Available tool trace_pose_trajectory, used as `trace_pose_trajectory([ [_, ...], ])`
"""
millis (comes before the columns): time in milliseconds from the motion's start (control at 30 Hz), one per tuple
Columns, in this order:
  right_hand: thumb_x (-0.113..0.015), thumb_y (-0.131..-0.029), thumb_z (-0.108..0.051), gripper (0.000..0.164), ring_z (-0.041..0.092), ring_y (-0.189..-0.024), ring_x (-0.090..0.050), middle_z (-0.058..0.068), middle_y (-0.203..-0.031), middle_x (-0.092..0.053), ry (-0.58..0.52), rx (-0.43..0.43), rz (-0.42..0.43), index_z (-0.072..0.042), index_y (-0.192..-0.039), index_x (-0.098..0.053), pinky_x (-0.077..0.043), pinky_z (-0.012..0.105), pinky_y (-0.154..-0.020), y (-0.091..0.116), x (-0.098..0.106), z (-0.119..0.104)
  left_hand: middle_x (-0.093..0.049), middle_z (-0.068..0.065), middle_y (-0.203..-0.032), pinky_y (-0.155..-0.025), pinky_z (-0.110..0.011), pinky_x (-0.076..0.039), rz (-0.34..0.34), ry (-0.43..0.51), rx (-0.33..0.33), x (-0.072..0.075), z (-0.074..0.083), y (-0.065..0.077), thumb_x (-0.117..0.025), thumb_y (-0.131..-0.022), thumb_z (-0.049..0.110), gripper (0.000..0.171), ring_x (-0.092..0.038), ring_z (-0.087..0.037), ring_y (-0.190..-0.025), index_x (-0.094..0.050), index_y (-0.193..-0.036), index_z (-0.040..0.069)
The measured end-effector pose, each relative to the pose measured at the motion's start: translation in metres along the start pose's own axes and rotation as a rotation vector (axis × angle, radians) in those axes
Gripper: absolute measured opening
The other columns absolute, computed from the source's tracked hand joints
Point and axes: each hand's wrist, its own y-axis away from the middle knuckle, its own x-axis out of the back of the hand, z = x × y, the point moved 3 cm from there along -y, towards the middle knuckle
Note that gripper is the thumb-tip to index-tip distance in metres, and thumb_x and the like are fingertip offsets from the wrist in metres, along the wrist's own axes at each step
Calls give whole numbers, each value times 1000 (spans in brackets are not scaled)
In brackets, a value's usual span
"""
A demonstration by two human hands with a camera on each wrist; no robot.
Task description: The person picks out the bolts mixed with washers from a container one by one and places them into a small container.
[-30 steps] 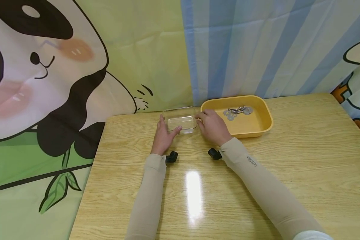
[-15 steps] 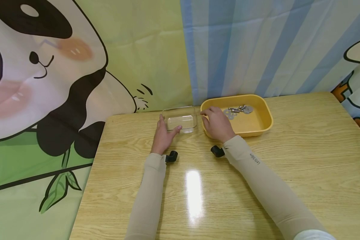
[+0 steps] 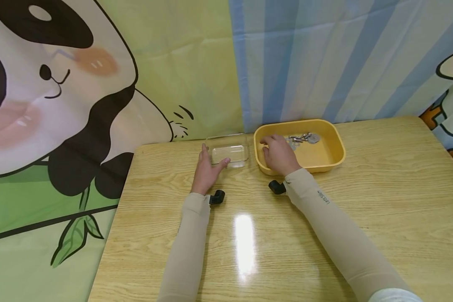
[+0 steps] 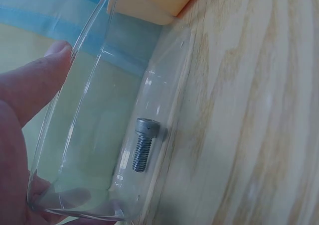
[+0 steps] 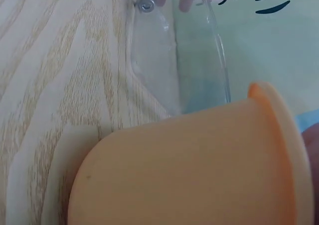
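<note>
A clear plastic container [image 3: 230,164] stands at the back of the table. My left hand [image 3: 205,172] spans its near-left corner, thumb at the front rim and fingers along the left side. One socket-head bolt [image 4: 143,144] lies on the container's floor in the left wrist view. My right hand [image 3: 281,155] is over the left part of a yellow bin [image 3: 326,163], fingers loosely bent, thumb apart from them, with nothing visible between. Behind it in the bin lie several bolts [image 3: 300,137] and flat washers [image 3: 314,138]. The right wrist view mostly shows the bin's outer wall [image 5: 174,170].
The bin stands just right of the clear container, a narrow gap between them. A printed curtain [image 3: 196,84] with a panda hangs right behind the table's [image 3: 166,180] back edge. A black wrist camera [image 3: 217,197] sits on each sleeve.
My right hand has moved right, from the clear container's right edge to over the bin's left part. The left hand has stayed at the container.
</note>
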Motion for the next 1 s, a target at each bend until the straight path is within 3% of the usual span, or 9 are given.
trace_pose_trajectory([
  [433,-54,-101,-10,38,45,-135,-40,27,-140,-49,31,-87,-182,2,-137,-56,-38,55,-109,-12,-2,8,-16,-11,-167,-118,-54,-26,1,5,-7,0,2,1,-64,-89,64,115,-26,-38,-148,8,-162,12],
  [767,-55,-100,-11,42,45,-133,-43,27,-142,-50,131,-60,-213,2,-140,-55,-37,56,-110,-18,-9,14,-16,-12,-167,-118,-53,-26,5,-9,0,0,1,0,-64,-89,65,115,-25,-38,-148,6,-162,11],
  [1000,-56,-101,-13,43,45,-130,-43,27,-141,-47,185,-90,-257,0,-142,-54,-39,56,-107,-21,-14,17,-16,-11,-167,-118,-53,-25,9,-13,6,0,1,0,-64,-88,65,115,-26,-38,-148,7,-162,12],
])
